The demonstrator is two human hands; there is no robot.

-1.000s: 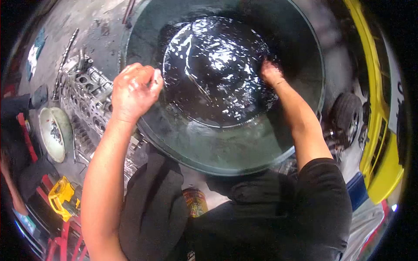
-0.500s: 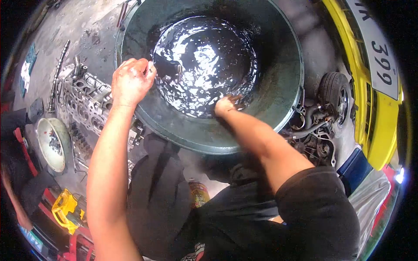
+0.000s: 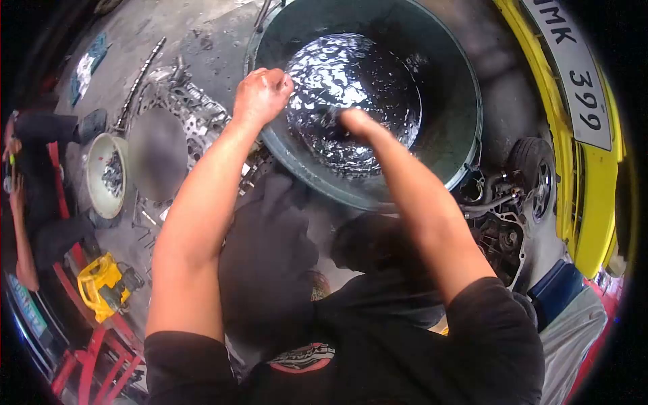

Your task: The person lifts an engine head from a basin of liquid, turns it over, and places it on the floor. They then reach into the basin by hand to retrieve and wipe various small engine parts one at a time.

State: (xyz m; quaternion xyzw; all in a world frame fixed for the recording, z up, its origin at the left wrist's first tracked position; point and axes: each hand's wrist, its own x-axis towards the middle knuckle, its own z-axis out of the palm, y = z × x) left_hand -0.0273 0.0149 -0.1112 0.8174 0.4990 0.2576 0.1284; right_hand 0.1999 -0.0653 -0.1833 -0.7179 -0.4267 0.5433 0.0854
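A large dark green tub (image 3: 449, 152) stands before me, with dark, rippling liquid (image 3: 344, 74) in its bottom. At the tub's left side my left hand (image 3: 263, 96) is closed in a fist above the wall. Whatever its fingers hold, if anything, is hidden. My right hand (image 3: 356, 123) reaches down over the middle of the liquid. Its fingers merge with a dark blurred shape (image 3: 331, 120) at the surface, and I cannot make out whether that is a held thing.
Left of the tub lie an engine cylinder head (image 3: 196, 111), a camshaft (image 3: 143, 77) and a bowl of small metal parts (image 3: 96, 172). A yellow case (image 3: 98, 287) sits lower left, near another person's arm (image 3: 23, 236). Right are a wheel (image 3: 536, 175) and a yellow car bumper (image 3: 597, 209).
My right hand has moved up and inward, from the near right of the liquid to its middle. My left hand stays closed at the tub's left side. The view has shifted.
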